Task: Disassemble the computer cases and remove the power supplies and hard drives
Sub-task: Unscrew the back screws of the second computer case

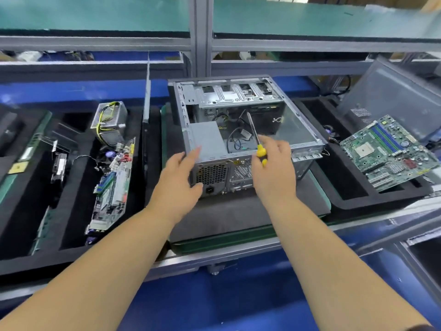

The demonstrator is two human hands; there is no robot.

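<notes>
Blue workbench (pixel 238 295) with dark foam mat (pixel 226 216), open computer case (pixel 238 130) at centre, power supply (pixel 207 144) inside its near-left corner, left hand (pixel 177 180) fingers straight beside it, right hand (pixel 274 166) gripping yellow-handled screwdriver (pixel 259 145)

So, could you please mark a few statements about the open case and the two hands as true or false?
1. The right hand holds a yellow-handled screwdriver. True.
2. The power supply is already out of the computer case. False: it sits in the near left corner.
3. A motherboard lies right of the case. True.
4. The left hand grips pliers. False: it is open, holding nothing.
</notes>
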